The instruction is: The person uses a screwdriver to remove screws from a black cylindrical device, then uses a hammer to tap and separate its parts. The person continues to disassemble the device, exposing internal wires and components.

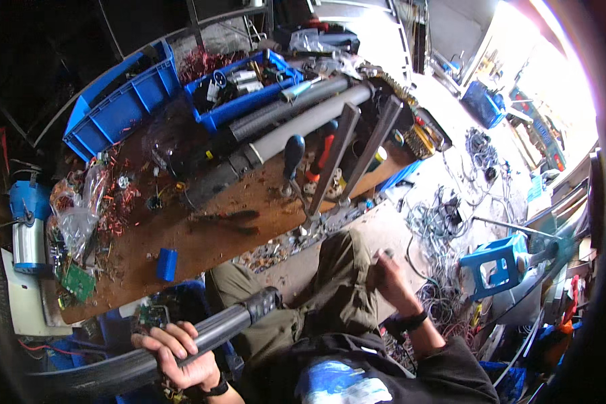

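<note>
My left hand [175,353] is wrapped around a thick black tube [225,326], which slants across my lap from the lower left. A darker collar [264,304] forms its upper end, above my trousers. To the right, beside my knee, my right hand [390,283] is closed. Something small and greyish [388,254] shows at its fingertips, too small to name. Ahead of my knees, two upright metal bars [333,161] rise in a V at the bench edge. A blue-handled tool [293,156] and a red-handled tool [326,145] stand next to them.
Across the littered wooden bench [141,269] lie a long grey tube [303,124], pliers [229,217] and a small blue block [167,264]. Blue crates [124,101] stand behind. Tangled cables [444,222] and a blue stool [495,266] occupy the right-hand floor.
</note>
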A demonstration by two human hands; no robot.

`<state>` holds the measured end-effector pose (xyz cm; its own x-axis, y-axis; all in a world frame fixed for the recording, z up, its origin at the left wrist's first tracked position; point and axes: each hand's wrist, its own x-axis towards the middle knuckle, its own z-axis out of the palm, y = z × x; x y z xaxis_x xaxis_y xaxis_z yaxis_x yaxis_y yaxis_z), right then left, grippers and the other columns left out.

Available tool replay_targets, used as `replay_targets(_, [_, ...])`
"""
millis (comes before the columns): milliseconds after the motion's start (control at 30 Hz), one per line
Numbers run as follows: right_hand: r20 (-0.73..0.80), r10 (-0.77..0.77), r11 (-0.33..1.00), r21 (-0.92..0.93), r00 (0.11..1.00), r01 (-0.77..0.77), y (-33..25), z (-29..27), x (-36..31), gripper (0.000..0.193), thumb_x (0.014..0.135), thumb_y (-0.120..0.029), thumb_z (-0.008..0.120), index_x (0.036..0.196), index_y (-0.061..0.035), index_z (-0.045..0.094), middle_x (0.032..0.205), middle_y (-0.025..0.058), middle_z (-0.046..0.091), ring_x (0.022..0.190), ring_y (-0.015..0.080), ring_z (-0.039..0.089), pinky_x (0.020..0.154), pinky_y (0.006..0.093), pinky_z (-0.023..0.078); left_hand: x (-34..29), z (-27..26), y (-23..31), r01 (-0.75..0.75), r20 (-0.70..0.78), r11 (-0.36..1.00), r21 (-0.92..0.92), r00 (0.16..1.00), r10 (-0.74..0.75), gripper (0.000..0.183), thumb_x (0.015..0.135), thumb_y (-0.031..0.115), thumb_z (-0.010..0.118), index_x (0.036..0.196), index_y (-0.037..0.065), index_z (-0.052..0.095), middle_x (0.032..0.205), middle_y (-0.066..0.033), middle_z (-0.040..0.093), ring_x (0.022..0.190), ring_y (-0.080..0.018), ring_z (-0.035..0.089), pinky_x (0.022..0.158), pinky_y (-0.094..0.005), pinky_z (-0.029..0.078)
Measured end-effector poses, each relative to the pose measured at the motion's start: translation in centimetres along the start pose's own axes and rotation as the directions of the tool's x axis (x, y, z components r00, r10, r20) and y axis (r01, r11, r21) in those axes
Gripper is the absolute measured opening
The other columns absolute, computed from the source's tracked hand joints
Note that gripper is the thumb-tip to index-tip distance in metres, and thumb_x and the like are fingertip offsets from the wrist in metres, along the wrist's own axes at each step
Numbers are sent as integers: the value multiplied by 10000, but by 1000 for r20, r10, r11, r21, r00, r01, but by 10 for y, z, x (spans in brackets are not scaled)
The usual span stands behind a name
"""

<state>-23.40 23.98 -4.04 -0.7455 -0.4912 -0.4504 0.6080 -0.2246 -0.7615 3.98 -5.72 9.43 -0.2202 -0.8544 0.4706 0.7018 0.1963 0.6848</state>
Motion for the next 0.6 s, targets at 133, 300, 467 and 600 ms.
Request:
replay_targets(133, [-4,-130,833,-543,991,107,33,-15,-14,338,990,-117,631,1265,-91,437,847,3,513,685,95,474,571,271,405,-11,-23,5,32,-144,998,63,989,-22,180,984,216,570,1059,138,426,681,60,332,541,-52,358,602,-256,394])
replay_targets(300, [103,-183,780,-590,978,208,-15,-25,-1,563,989,-115,656,1490,-68,402,1011,63,641,812,120,629,630,276,518,-25,-52,11,166,-221,985,-52,960,-173,192,917,141,557,1106,157,528,700,48,403,673,-111,498,813,-363,474])
replay_targets(467, [89,-417,588,-732,904,344,-75,-16,38,512,991,-114,697,1426,-96,427,1153,120,704,653,139,678,488,276,494,-41,-82,12,225,-234,958,-175,936,-263,340,968,125,507,1299,176,571,970,39,619,850,-166,594,932,-392,469])
replay_targets(600, [320,-639,194,-813,699,549,-115,7,78,527,916,-112,772,1351,-74,477,996,90,679,764,160,635,637,314,516,-52,-92,13,228,-105,954,-195,962,-251,358,1017,123,459,1360,168,550,1051,28,608,989,-168,590,993,-401,436])
